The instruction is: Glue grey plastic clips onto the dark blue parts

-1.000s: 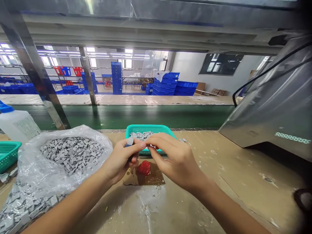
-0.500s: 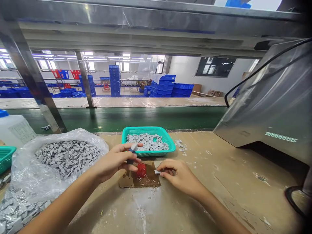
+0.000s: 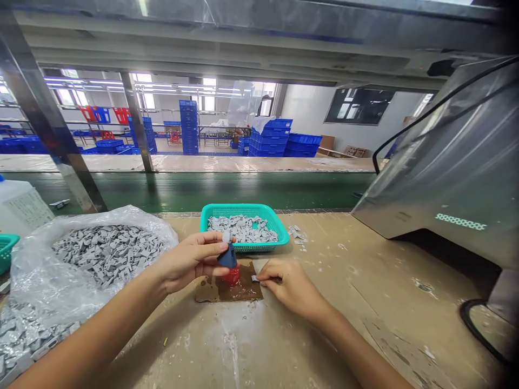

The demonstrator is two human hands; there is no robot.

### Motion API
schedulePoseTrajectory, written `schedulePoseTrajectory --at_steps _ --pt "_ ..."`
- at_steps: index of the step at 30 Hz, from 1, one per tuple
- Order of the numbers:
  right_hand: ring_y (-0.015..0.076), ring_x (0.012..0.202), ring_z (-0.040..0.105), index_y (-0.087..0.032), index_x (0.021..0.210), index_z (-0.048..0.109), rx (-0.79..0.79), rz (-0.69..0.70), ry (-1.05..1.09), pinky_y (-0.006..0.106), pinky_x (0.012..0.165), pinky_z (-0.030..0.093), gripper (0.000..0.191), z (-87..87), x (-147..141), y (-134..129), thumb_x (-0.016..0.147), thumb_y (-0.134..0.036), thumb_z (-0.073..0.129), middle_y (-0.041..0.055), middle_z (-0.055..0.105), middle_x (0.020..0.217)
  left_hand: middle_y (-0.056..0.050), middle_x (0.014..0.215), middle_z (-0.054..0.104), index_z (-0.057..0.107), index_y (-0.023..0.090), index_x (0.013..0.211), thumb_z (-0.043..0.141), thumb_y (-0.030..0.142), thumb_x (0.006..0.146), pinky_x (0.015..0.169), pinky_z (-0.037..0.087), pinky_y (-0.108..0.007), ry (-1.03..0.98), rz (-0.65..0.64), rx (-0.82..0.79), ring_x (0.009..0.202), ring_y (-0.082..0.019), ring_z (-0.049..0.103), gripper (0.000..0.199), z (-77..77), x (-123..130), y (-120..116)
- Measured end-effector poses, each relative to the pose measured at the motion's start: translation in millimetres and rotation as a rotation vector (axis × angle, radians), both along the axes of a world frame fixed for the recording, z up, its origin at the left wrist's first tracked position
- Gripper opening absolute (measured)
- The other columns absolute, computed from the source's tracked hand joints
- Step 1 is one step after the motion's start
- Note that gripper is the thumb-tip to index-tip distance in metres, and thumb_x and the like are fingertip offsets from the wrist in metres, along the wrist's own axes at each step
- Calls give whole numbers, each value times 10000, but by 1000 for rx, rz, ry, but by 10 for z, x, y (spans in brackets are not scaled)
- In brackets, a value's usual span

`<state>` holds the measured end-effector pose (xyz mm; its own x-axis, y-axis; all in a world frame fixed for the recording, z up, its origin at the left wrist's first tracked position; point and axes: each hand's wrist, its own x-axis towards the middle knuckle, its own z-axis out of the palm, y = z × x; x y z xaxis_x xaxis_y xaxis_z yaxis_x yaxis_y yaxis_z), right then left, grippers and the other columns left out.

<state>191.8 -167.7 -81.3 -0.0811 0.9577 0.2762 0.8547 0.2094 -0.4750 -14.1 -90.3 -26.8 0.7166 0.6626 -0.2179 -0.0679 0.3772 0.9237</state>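
My left hand (image 3: 193, 259) is closed on a dark blue tapered block (image 3: 227, 256), held above the red round piece. A small light grey plastic part (image 3: 227, 237) shows at the block's top by my fingertips; whether it is joined to the block I cannot tell. Wet-looking and shiny, the red piece (image 3: 232, 276) stands on a stained brown board (image 3: 248, 292). At the board's right edge, my right hand (image 3: 290, 281) pinches a small grey plastic piece (image 3: 255, 279) between thumb and fingers.
Behind my hands stands a green basket (image 3: 272, 246) of grey parts, with several loose pieces (image 3: 298, 235) beside it. A plastic bag (image 3: 44, 281) full of grey parts is at left. A metal housing (image 3: 438, 178) rises at right; a green conveyor belt (image 3: 243, 190) runs behind.
My left hand has turned the dark blue block more upright, so it shows more fully over the red piece. My right hand keeps its grey piece near the board. The view has shifted slightly.
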Motion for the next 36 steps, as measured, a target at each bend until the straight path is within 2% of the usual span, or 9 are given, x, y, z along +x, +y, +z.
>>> schedulePoseTrajectory --at_steps 6,14,17,24,29,31,34,36 --pt "163 655 603 -147 670 696 22 42 -68 232 605 443 246 6 -5 -10 672 47 544 47 672 686 -47 858 631 594 160 920 576 177 772 644 541 -208 -46 10 -38 733 -116 631 151 11 8 -26" --pt "151 621 603 -152 658 703 24 71 -84 216 579 434 252 20 -40 -33 651 48 549 38 673 668 -46 887 646 594 139 948 649 38 654 750 509 -203 -89 -17 -76 805 -115 615 316 -50 62 -59" --pt "149 605 609 -153 671 711 20 81 -82 211 559 433 277 22 -18 -32 633 65 545 35 679 659 -63 865 654 620 101 886 674 59 630 735 493 -184 -59 -12 -53 779 -115 613 265 -53 76 -78" --pt "158 639 622 -154 689 715 31 74 -55 225 593 463 284 52 -7 -33 635 67 545 33 685 671 -47 801 663 644 105 839 739 160 587 709 480 -199 -69 15 39 719 -108 607 275 -57 101 -94" --pt "140 694 625 -174 733 709 239 25 96 220 631 496 246 145 -33 -78 690 12 555 27 690 755 -32 736 645 646 107 828 745 178 574 671 462 -208 -40 0 93 704 -114 598 281 -103 83 -53" --pt "144 688 619 -185 730 706 265 58 61 231 621 500 238 146 -35 -77 702 -4 555 17 690 745 -33 737 646 642 114 838 737 167 576 633 447 -205 -23 -19 112 681 -112 589 284 -126 84 -43" --pt "156 659 606 -199 695 699 258 158 -44 256 592 496 244 126 -22 -61 700 -6 549 0 690 698 -29 752 652 627 118 809 736 138 555 613 428 -199 -17 23 90 647 -97 573 277 -143 107 -61" --pt "162 683 605 -192 709 697 350 127 -6 271 617 502 228 134 -15 -61 719 -28 540 13 692 718 -30 767 657 598 123 786 728 128 558 618 420 -196 -19 48 64 645 -88 565 262 -136 126 -98"
